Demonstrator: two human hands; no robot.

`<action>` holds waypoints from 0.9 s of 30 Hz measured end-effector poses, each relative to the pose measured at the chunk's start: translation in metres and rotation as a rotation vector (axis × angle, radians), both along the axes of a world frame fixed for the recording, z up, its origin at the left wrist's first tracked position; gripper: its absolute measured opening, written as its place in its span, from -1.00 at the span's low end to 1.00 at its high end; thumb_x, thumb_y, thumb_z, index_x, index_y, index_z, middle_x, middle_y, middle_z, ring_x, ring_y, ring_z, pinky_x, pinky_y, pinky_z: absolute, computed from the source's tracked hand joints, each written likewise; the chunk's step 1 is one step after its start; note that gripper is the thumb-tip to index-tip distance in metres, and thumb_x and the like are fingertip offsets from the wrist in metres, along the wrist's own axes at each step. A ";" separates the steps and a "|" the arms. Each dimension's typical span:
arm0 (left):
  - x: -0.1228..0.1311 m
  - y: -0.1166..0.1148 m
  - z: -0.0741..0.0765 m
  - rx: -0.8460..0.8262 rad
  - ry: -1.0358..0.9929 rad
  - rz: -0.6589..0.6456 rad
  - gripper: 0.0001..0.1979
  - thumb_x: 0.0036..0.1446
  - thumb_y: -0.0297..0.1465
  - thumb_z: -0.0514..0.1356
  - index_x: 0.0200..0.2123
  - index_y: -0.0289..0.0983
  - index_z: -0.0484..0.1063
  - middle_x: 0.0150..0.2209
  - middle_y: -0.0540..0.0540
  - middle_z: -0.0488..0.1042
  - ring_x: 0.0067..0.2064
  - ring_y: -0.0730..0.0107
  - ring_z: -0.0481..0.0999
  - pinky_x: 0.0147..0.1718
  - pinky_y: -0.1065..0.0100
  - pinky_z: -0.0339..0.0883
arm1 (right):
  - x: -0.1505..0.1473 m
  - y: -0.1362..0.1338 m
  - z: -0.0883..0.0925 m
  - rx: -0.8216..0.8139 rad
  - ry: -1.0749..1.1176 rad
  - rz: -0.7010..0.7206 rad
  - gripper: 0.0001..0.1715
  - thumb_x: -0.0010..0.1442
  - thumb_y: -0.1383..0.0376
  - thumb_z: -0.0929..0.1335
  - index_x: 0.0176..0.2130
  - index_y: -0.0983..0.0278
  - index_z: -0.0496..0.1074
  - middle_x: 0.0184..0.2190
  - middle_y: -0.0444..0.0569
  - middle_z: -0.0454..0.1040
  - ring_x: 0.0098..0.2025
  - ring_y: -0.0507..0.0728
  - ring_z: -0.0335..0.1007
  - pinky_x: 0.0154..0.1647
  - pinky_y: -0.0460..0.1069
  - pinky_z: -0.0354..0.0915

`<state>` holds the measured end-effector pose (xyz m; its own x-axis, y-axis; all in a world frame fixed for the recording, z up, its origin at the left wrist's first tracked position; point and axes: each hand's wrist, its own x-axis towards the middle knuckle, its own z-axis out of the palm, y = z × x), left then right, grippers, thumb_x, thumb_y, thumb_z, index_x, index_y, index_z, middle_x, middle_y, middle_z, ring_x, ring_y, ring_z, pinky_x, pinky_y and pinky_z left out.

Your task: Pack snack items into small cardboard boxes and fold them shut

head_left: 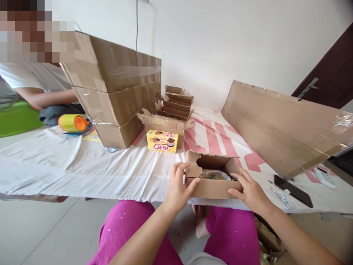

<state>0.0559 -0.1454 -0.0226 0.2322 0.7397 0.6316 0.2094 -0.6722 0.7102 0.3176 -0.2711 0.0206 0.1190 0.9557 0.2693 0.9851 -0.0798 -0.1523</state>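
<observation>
A small cardboard box [213, 188] stands at the table's front edge with its top open. Something patterned and crinkled [216, 173] lies inside, partly hidden by the front wall. My left hand [179, 186] holds the box's left end, thumb on the front and fingers by the side flap. At the right end, my right hand [249, 189] grips the corner, fingers over the rim and thumb against the front. Just beyond the box sits a yellow printed carton [162, 143], leaning close to another opened cardboard box [165, 123].
Several opened boxes [178, 105] line up toward the wall. Stacked taped cartons [116, 95] rise at the left, with a person's arm [49, 98] behind them. A yellow-orange toy [73, 123] lies nearby. At right are a large cardboard panel [284, 125] and a phone [293, 190].
</observation>
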 end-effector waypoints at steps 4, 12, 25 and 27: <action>0.003 0.003 -0.005 -0.264 -0.117 0.005 -0.51 0.09 -0.22 0.28 0.05 -0.20 0.22 -0.12 -0.11 0.35 -0.12 0.28 0.42 -0.17 0.25 0.38 | 0.004 0.001 0.018 0.071 0.005 0.096 -0.38 0.25 -0.15 0.20 -0.02 0.20 0.49 0.16 0.16 0.37 0.17 0.34 0.32 0.11 0.22 0.34; 0.013 0.008 -0.007 -0.527 -0.166 -0.211 -0.29 0.16 -0.45 0.06 0.35 -0.09 -0.11 0.35 -0.15 0.09 0.29 0.15 0.25 0.10 0.15 0.32 | -0.009 0.053 0.046 -0.065 0.126 0.239 -0.67 0.26 0.13 0.27 -0.09 0.17 0.52 -0.08 0.02 0.57 -0.06 0.25 0.51 -0.04 0.13 0.43; 0.013 -0.001 -0.004 -0.670 -0.441 -0.351 -0.28 0.17 -0.24 0.17 0.34 -0.01 -0.05 0.39 -0.05 0.02 0.38 0.09 0.04 0.29 0.11 0.02 | -0.009 0.079 0.036 -0.216 0.117 0.290 -0.81 0.17 0.36 0.28 -0.37 0.19 0.49 -0.37 -0.07 0.59 -0.31 0.16 0.51 -0.28 0.02 0.32; 0.012 0.000 -0.004 -0.678 -0.459 -0.390 -0.20 0.15 -0.23 0.20 0.36 0.05 -0.16 0.40 -0.04 -0.03 0.38 0.07 0.03 0.30 0.06 -0.02 | -0.008 0.075 0.032 -0.039 0.284 0.298 -0.82 0.21 0.34 0.26 -0.33 0.21 0.44 -0.27 -0.03 0.58 -0.21 0.16 0.50 -0.18 0.04 0.34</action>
<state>0.0675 -0.1452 -0.0270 0.3769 0.9082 0.1818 -0.3467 -0.0437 0.9369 0.3098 -0.1965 0.0525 -0.0998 0.9683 0.2289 0.8853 0.1914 -0.4239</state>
